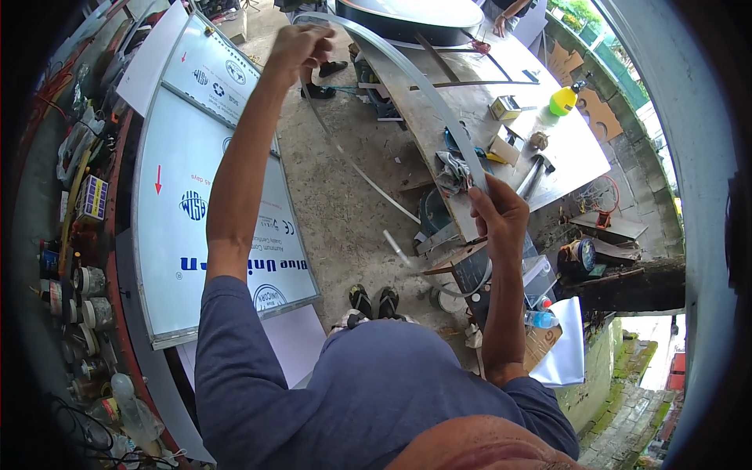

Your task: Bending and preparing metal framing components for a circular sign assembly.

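Note:
A long, pale, flexible plastic strip (429, 84) arches through the air between my two hands. My left hand (300, 48) is raised at the far end, its fingers closed round the strip. Nearer and lower, beside the table edge, my right hand (501, 210) pinches the strip between thumb and fingers. From the left hand one tail hangs toward the floor. Another length curls below my right hand, with a loose end above the floor. A crumpled cloth (453, 172) lies on the table just left of my right hand.
The worktable (583, 153) on the right bears a hammer (536, 174), small boxes (505, 107), a yellow spray bottle (564, 100) and a round dark-rimmed piece (407, 27). Large framed white panels (172, 211) lean at left, beside cluttered shelves. Another person's hand (501, 27) rests at the table's far end.

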The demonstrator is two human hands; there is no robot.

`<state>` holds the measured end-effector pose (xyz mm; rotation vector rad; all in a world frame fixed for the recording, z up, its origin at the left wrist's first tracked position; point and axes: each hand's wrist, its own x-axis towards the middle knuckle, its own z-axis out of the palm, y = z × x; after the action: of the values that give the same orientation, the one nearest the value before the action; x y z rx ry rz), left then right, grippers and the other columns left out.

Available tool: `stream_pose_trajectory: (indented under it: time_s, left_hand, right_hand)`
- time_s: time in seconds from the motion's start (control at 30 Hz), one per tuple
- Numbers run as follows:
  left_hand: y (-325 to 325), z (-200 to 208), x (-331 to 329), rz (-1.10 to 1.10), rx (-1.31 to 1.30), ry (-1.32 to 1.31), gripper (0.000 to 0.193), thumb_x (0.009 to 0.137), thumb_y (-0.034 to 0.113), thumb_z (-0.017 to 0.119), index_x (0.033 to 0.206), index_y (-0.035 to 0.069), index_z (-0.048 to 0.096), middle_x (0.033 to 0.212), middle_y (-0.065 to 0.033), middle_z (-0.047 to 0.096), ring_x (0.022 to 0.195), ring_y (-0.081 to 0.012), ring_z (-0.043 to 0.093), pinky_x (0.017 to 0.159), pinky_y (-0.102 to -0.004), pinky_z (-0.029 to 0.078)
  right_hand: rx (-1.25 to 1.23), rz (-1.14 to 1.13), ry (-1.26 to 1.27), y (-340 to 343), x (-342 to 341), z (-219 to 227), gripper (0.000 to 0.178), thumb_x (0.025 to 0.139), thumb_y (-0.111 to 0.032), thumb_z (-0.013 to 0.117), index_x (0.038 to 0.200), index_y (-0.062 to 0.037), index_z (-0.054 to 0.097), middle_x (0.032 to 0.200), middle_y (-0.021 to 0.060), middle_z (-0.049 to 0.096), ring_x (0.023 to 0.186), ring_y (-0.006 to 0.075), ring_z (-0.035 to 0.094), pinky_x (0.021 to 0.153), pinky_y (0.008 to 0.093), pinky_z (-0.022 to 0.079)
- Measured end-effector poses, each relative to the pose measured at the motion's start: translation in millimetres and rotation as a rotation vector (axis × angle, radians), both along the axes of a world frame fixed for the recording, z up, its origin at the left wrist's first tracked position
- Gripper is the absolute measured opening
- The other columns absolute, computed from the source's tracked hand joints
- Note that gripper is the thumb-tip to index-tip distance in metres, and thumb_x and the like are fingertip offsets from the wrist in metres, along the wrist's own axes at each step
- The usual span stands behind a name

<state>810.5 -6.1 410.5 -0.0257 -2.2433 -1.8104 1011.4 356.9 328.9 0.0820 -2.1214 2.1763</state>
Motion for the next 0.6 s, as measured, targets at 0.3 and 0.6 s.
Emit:
stream_pose_trajectory:
  time_s: [0.3,0.6]
  left_hand:
    - [25.9,105.0,112.3,0.105,-0.228,0.841,0.035,0.098,0.026,0.065,0.112,-0.006,0.069,0.086,-0.0075,0.066,0.067,-0.0113,0.053,0.065,-0.0255,0.044]
    - [5.6,145.1,107.9,-0.253,-0.544,1.235,0.024,0.097,0.024,0.067,0.111,0.005,0.071,0.086,-0.0065,0.065,0.075,-0.0119,0.059,0.065,-0.0288,0.046]
  right_hand:
    - [-0.099,0.024,-0.034,42.2,-32.6,-13.9,0.036,0.096,-0.019,0.071,0.123,0.0033,0.067,0.07,0.0016,0.062,0.048,0.002,0.045,0.041,0.0189,0.032]
    - [-0.077,0.072,-0.089,48.6,-73.7,-26.1,0.035,0.098,-0.021,0.068,0.123,0.0038,0.067,0.068,0.0021,0.061,0.047,0.0027,0.045,0.04,0.0192,0.031]
